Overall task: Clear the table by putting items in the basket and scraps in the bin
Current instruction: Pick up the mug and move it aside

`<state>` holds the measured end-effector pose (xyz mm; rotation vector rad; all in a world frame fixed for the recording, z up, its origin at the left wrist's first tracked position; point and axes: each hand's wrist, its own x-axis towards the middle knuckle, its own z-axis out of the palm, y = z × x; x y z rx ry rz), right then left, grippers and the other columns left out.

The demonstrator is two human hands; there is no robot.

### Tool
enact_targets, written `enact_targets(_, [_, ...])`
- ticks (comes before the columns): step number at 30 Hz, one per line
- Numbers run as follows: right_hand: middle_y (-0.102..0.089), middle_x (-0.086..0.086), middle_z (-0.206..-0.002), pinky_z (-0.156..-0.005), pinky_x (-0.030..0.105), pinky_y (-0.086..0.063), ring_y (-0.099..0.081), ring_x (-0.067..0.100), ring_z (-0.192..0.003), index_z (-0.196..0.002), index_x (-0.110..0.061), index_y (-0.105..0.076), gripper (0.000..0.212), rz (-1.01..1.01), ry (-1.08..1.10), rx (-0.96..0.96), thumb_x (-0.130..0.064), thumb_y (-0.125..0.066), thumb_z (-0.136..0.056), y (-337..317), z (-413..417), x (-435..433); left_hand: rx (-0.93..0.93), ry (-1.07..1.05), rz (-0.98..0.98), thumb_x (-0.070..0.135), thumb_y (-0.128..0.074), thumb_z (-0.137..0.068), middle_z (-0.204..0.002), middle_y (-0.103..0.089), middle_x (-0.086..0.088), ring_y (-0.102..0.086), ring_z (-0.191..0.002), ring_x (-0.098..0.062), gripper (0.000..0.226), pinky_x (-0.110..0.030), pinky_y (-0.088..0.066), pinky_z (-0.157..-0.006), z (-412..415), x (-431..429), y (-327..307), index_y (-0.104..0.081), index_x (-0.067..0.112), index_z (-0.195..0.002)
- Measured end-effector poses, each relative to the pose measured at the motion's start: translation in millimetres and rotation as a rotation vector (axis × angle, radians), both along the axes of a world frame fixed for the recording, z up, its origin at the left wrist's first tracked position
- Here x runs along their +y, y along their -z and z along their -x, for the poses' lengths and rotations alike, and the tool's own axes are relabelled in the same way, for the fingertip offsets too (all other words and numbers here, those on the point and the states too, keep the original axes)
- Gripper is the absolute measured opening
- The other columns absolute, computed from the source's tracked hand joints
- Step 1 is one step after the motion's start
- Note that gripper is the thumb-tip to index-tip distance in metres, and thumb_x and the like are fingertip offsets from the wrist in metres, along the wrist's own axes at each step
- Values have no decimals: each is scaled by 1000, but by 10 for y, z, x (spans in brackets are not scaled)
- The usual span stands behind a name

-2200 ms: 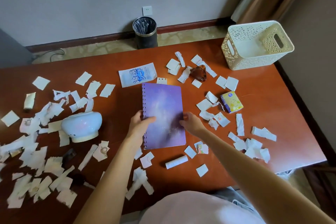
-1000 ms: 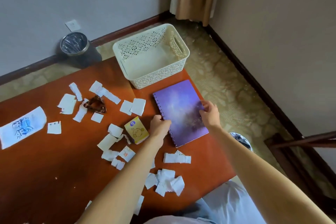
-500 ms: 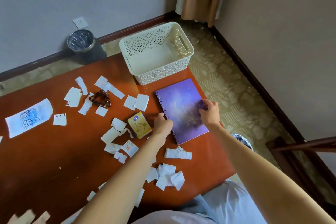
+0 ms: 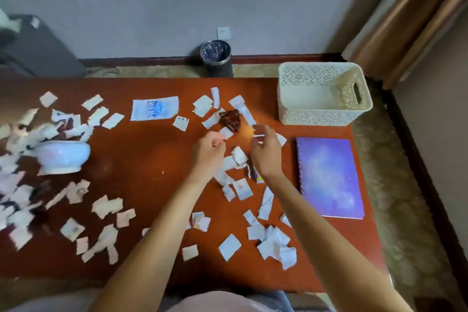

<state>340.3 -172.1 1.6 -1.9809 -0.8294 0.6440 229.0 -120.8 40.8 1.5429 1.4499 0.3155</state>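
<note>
The purple spiral notebook (image 4: pixel 329 175) lies flat on the red-brown table (image 4: pixel 152 154), just in front of the cream lattice basket (image 4: pixel 321 116). Neither hand touches it. My left hand (image 4: pixel 209 152) and my right hand (image 4: pixel 266 152) hover side by side over the table's middle with loosely curled fingers, holding nothing that I can make out. A brown hair clip (image 4: pixel 230 119) lies just beyond them. A small yellow box (image 4: pixel 258 178) is mostly hidden under my right wrist. White paper scraps (image 4: pixel 241 187) lie all around. The black bin (image 4: pixel 216 58) stands on the floor behind the table.
A white ceramic bowl (image 4: pixel 62 156) stands at the left among dense scraps. A white packet with blue print (image 4: pixel 154 107) lies at the back middle. The table's right edge runs just past the notebook. A grey cabinet (image 4: pixel 38 48) stands at the far left.
Both hands have let go of the notebook, which now lies in front of the basket. They moved left to the scraps near the hair clip. The view swung back to the left.
</note>
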Motion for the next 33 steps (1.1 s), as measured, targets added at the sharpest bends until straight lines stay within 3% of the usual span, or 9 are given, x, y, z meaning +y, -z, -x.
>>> enact_targets(3, [-62, 18, -119, -88, 31, -46, -60, 31, -108, -118, 1, -56, 33, 43, -227, 22, 5, -44, -88, -46, 577, 328, 100, -124, -96, 15, -43, -98, -130, -56, -2, -56, -118, -18, 29, -22, -45, -89, 692, 120, -114, -54, 17, -124])
enact_targets(7, [-59, 13, -128, -90, 26, -48, -59, 26, -114, -126, -5, -54, 33, 176, -548, 20, -2, -45, -94, 25, 1343, 664, 210, -282, -103, 19, -44, -97, -133, -54, -4, -53, -120, -21, 32, -30, -46, -96, 1538, 291, -99, -49, 18, -129])
enact_targets(13, [-53, 14, -134, -97, 35, -51, -56, 30, -118, -137, -11, -41, 44, 314, -837, -10, -7, -48, -94, 148, 2418, 1195, 191, -494, -8, 11, -45, -95, -136, -49, -12, -49, -123, -26, 41, -33, -45, -96, 2669, 806, 9, -40, 10, -136])
enact_targets(16, [-42, 10, -145, -102, 35, -48, -48, 31, -128, -142, -16, -34, 52, 315, -837, -51, -12, -52, -93, 160, 2926, 1515, 173, -537, 17, 11, -46, -95, -139, -45, -15, -46, -128, -28, 47, -35, -43, -99, 3151, 1193, 54, -33, 9, -140])
enact_targets(19, [-26, 6, -154, -92, 28, -49, -44, 33, -131, -146, -20, -28, 60, 296, -780, -57, -19, -56, -92, 139, 3343, 1854, 131, -521, 65, 15, -44, -96, -141, -44, -12, -45, -129, -27, 44, -37, -41, -103, 3547, 1597, 158, -35, 9, -139])
enact_targets(22, [-12, 4, -159, -111, 39, -35, -28, 32, -142, -146, -27, -24, 60, 306, -687, -68, -33, -53, -94, 130, 3631, 2191, 65, -502, 178, 14, -42, -97, -140, -46, -13, -47, -127, -29, 40, -41, -44, -105, 3808, 1990, 374, -40, 9, -137])
enact_targets(24, [-17, 4, -159, -116, 46, -23, -17, 31, -146, -146, -28, -26, 58, 344, -649, -134, -40, -49, -94, 130, 3751, 2377, 21, -519, 312, 14, -45, -97, -137, -50, -14, -50, -124, -28, 36, -40, -45, -104, 3909, 2199, 504, -45, 7, -132])
enact_targets(29, [-35, 7, -148, -109, 46, -36, -31, 33, -136, -143, -25, -32, 52, 501, -684, -218, -41, -45, -95, 164, 3823, 2614, -178, -412, 621, 40, -44, -96, -140, -48, -12, -48, -128, -30, 48, -43, -42, -103, 3966, 2358, 606, -43, 10, -133])
enact_targets(33, [-40, 10, -142, -101, 44, -47, -45, 35, -126, -142, -20, -33, 52, 491, -659, -193, -39, -46, -95, 238, 3760, 2618, -276, -367, 615, 44, -43, -95, -143, -45, -17, -45, -131, -33, 58, -41, -40, -105, 3933, 2448, 711, -42, 2, -135])
